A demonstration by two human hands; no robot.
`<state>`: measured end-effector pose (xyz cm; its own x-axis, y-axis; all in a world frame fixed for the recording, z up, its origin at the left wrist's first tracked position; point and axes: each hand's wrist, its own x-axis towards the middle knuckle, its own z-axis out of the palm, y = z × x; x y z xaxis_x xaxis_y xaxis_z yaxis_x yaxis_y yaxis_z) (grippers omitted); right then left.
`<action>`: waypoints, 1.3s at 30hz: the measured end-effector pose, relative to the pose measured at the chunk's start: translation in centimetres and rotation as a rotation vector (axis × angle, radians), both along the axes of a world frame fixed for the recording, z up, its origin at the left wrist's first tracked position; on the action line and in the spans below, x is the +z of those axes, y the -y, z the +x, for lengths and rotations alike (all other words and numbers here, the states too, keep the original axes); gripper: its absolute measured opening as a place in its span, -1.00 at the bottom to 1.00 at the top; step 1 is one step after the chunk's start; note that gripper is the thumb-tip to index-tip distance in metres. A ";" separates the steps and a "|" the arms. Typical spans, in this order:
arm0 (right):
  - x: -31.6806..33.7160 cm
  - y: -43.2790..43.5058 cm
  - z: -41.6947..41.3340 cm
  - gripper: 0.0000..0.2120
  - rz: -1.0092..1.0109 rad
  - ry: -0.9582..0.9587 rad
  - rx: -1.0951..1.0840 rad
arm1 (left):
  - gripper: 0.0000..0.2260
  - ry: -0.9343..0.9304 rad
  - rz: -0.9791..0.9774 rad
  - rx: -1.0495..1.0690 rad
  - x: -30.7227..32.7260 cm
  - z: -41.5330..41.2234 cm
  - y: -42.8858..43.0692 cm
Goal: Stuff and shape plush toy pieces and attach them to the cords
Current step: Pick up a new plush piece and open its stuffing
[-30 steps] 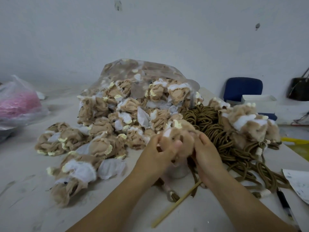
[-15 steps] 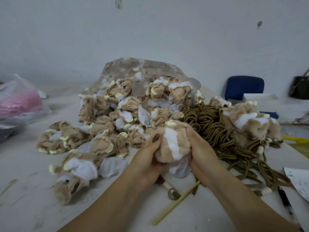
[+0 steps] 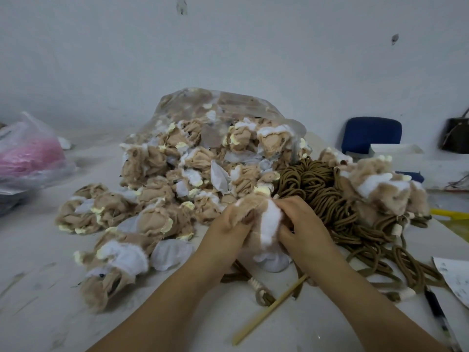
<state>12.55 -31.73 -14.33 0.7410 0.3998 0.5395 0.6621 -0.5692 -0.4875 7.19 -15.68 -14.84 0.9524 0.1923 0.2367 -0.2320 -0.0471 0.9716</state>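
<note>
Both the left hand (image 3: 228,232) and the right hand (image 3: 302,224) curl round the plush piece (image 3: 266,224), held low beside the cords (image 3: 317,184) (a white patch shows between the hands), so squeezing too hard could force stuffing out or leave it lopsided

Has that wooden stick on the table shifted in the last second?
No. The wooden stick lies at the same slant, just as close to the pen and the white-wrapped cord end.

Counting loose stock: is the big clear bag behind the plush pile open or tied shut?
Open: the clear bag gapes at its near end, and plush pieces spill out of it onto the table.
</note>
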 end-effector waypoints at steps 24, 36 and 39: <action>0.1 1.3 0.5 -0.72 0.883 -0.875 0.281 | -0.84 -0.003 -0.041 0.101 -0.3 0.6 -0.8; 0.1 0.4 -0.5 -0.75 0.508 -0.669 0.199 | -0.77 -0.062 -0.454 -0.014 0.9 0.2 -0.5; -0.4 0.1 -0.6 -0.73 0.524 -0.698 0.266 | -0.73 -0.075 -0.609 -0.060 1.2 0.2 -0.7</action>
